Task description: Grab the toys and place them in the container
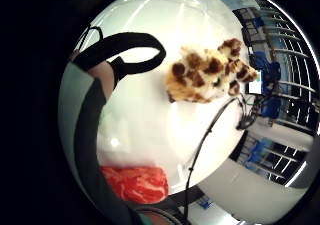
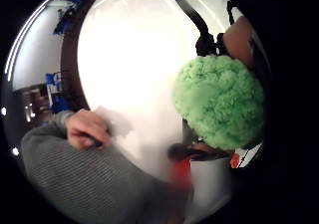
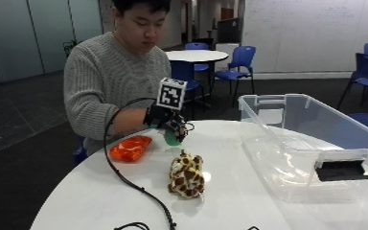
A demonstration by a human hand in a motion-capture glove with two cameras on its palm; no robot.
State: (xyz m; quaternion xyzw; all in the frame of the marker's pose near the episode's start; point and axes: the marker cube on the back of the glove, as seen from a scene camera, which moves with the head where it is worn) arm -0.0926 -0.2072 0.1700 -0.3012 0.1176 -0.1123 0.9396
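**Gloved hand holds green toy above the table**

The gloved right hand (image 3: 166,123) is raised above the white round table (image 3: 235,201), near the edge by the person, its fingers curled round a fluffy green toy (image 2: 219,100). In the outside view only a small green part (image 3: 171,138) shows beneath the hand.

A spotted giraffe plush (image 3: 186,176) sits on the table towards its middle, apart from the hand. An orange-red toy (image 3: 130,148) lies near the table's edge beside the person.

The clear plastic container (image 3: 311,143) stands on the far side of the table from the hand, with no toy visible in it. The person's bare hand (image 2: 85,128) rests at the table's edge, fingers curled.
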